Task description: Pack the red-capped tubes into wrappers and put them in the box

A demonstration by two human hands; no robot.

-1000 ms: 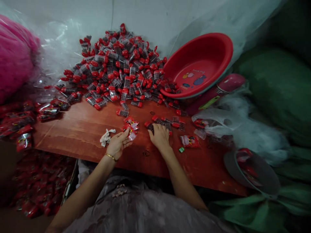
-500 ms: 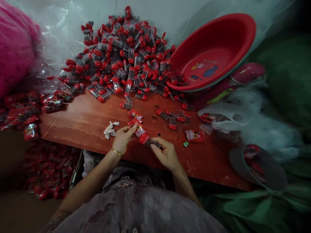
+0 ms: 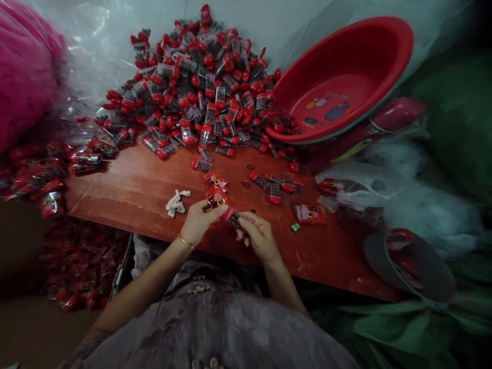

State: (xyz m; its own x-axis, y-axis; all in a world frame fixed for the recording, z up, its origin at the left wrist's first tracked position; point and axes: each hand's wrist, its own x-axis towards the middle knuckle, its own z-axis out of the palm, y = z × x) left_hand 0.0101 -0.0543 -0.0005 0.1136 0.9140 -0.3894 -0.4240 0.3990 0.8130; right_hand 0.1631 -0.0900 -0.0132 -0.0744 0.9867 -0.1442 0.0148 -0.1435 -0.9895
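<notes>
Head view, items at hand. Left hand [image 3: 197,225], one: partly closed, thumb laid over bent fingers, pinching a red printed packet [image 3: 216,197]; gold bracelet [image 3: 187,242] at the wrist. Right hand [image 3: 261,237], one: half curled, thumb and fingers gripping the near end of a clear container [image 3: 233,217] with dark contents. Container: held tilted between both hands above the table [image 3: 134,189], its far end against the packet; whether it lay inside could not be told. Second packet [image 3: 215,179]: just beyond the first. White crumpled scrap [image 3: 176,204]: near the left hand, untouched. Loose containers [image 3: 274,193]: a small group, beyond the right hand. Heap of red-capped containers [image 3: 203,97]: at the back, beside a tilted red basin [image 3: 346,56].
</notes>
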